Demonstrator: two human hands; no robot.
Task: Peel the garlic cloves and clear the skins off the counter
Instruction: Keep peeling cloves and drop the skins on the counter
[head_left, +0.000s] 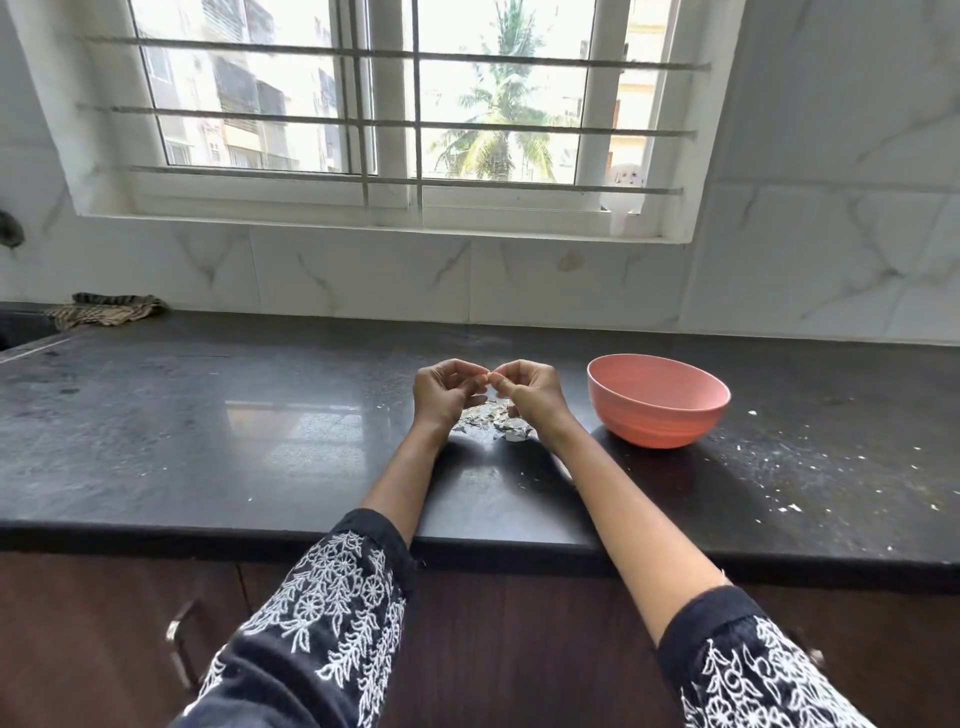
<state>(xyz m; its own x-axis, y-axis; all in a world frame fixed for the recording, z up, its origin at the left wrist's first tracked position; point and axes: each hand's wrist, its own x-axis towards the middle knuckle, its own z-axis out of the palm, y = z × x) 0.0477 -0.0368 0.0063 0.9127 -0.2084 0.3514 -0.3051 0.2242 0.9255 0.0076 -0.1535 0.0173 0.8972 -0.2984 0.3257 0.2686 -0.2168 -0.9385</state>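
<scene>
we held a garlic clove between both hands, left hand and right hand pinching it with curled fingertips just above the skins; the bowl sat nearer our right.

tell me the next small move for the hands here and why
Probably keep stripping the skin from the garlic clove pinched between the left hand and right hand, then drop it in the pink bowl. Both hands grip it above the skin pile on the counter, so peeling seems unfinished.
</scene>
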